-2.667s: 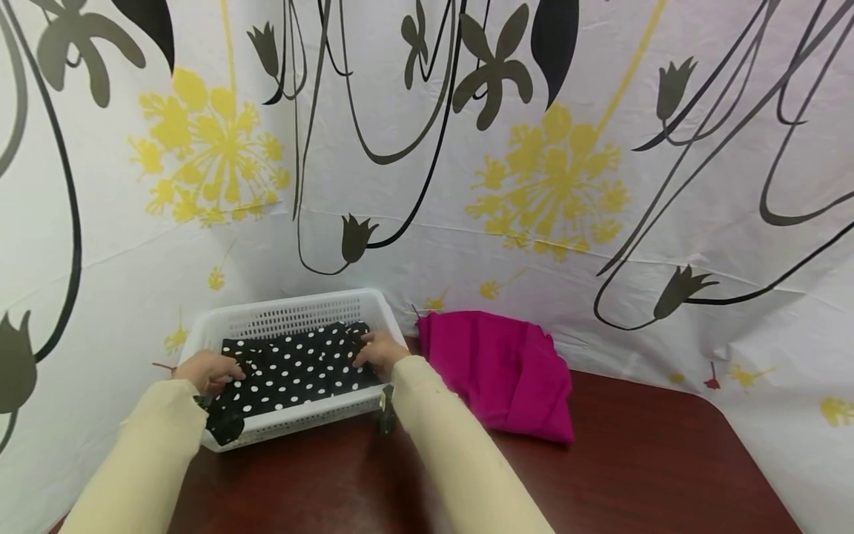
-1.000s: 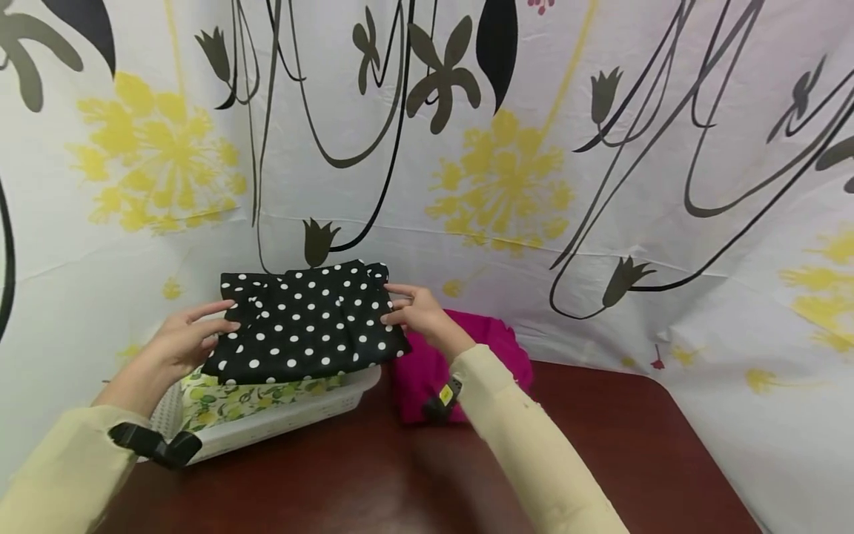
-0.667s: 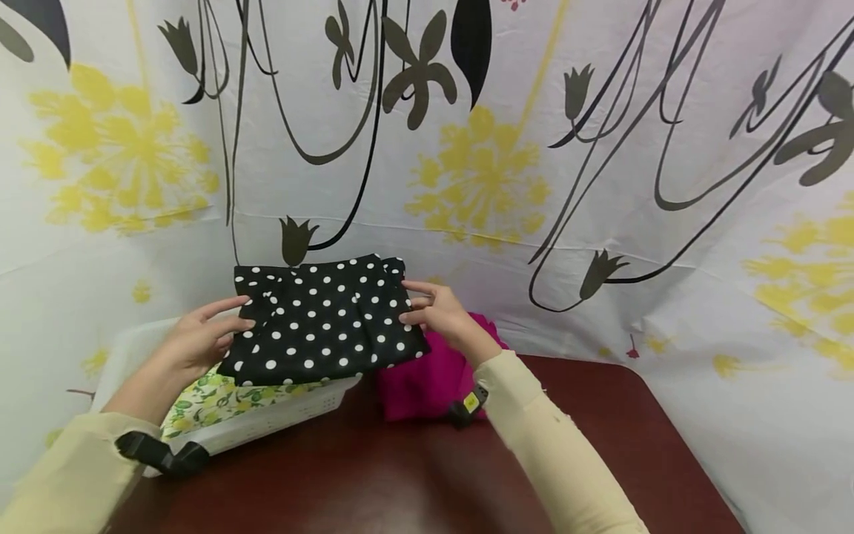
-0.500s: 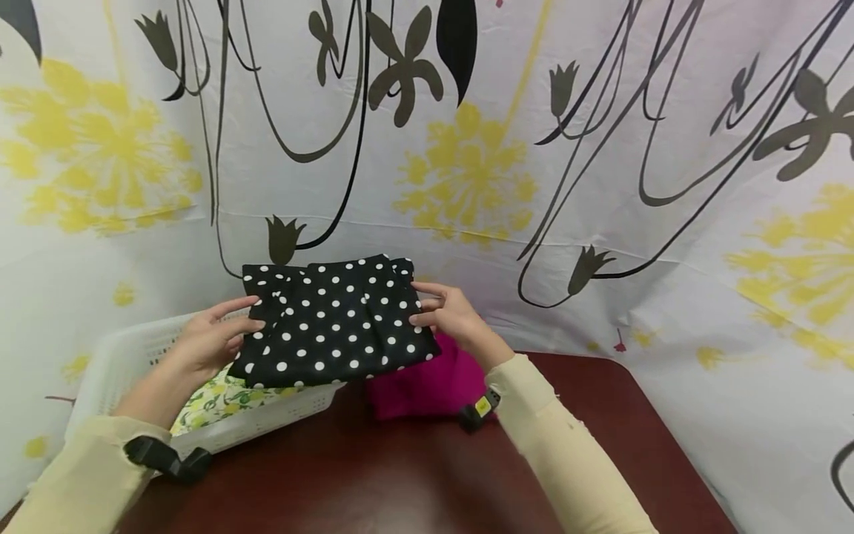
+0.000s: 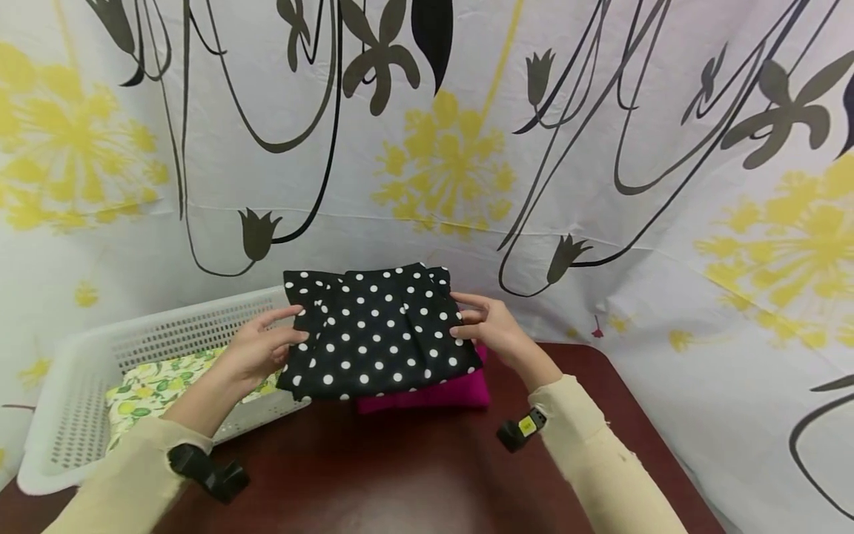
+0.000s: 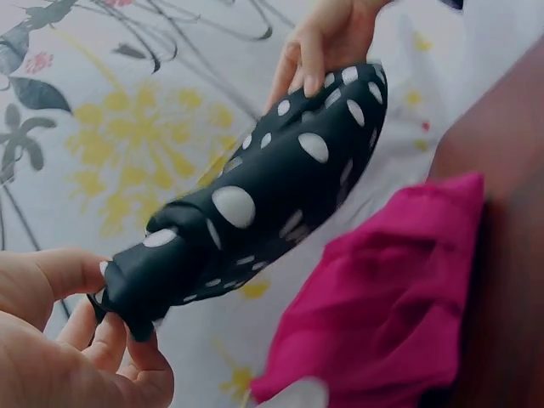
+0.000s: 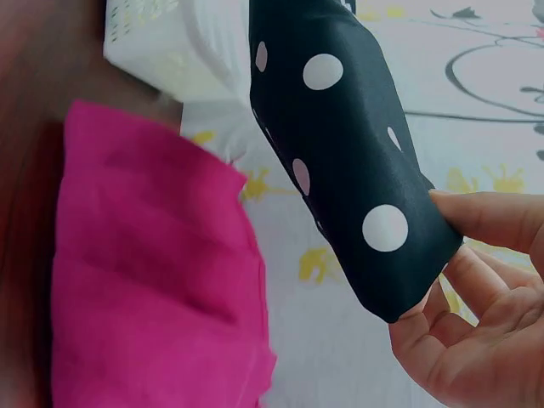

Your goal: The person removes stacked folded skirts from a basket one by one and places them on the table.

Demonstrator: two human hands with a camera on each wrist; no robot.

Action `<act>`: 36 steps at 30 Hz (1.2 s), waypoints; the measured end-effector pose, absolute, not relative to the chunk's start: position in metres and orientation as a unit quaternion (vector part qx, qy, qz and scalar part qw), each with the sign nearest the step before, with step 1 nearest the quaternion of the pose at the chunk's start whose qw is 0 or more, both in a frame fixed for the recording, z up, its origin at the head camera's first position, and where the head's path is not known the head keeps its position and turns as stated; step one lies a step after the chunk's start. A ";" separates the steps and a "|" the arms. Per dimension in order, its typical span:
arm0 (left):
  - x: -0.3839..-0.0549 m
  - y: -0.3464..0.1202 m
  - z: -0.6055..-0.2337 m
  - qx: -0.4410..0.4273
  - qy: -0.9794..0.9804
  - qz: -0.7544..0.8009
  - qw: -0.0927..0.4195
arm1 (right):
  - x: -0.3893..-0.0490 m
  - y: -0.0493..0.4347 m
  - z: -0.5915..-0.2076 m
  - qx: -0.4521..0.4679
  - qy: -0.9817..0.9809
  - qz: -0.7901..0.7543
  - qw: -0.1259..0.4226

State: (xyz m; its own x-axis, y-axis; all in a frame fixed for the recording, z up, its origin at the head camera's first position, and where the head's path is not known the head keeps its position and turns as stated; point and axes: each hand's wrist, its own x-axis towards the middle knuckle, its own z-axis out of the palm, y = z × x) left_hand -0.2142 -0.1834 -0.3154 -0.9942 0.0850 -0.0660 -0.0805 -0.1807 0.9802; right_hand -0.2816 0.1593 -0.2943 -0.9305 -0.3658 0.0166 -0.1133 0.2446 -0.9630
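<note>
A person standing at the table before me suspends a folded black-and-white polka-dot cloth [image 5: 380,334] between two grips. The left hand [image 5: 256,348] pinches its left edge between thumb and fingers; the right hand [image 5: 494,326] pinches the opposite edge in the same manner. The cloth spans the gap between the hands, raised and tilted.

Directly below the two grips, apart from the polka-dot cloth, a magenta cloth [image 5: 440,393] rests on the reddish-brown table [image 5: 400,467]. To the left of the left grip, and lower, sits a perforated white plastic basket [image 5: 67,426] containing a lemon-print cloth [image 5: 150,382]; the left forearm crosses above it. Behind both grips hangs a floral-print sheet [image 5: 300,185].
</note>
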 end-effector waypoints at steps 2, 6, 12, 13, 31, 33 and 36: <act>-0.214 -0.176 -0.318 0.005 0.632 0.772 0.062 | -0.278 0.168 -0.297 -0.156 0.786 -0.590 0.102; -0.214 -0.160 -0.324 0.012 0.629 0.774 0.072 | -0.268 0.184 -0.305 -0.149 0.793 -0.583 0.095; -0.218 -0.137 -0.339 0.007 0.649 0.757 0.071 | -0.256 0.209 -0.323 -0.145 0.801 -0.573 0.094; -0.219 -0.134 -0.342 0.006 0.650 0.757 0.071 | -0.255 0.212 -0.326 -0.142 0.801 -0.574 0.093; -0.212 -0.100 -0.391 -0.040 0.644 0.759 0.090 | -0.230 0.246 -0.367 -0.090 0.797 -0.588 0.102; -0.211 -0.098 -0.396 -0.043 0.641 0.760 0.094 | -0.227 0.248 -0.372 -0.086 0.796 -0.590 0.104; -0.209 -0.096 -0.404 -0.044 0.640 0.761 0.101 | -0.223 0.252 -0.380 -0.084 0.790 -0.597 0.108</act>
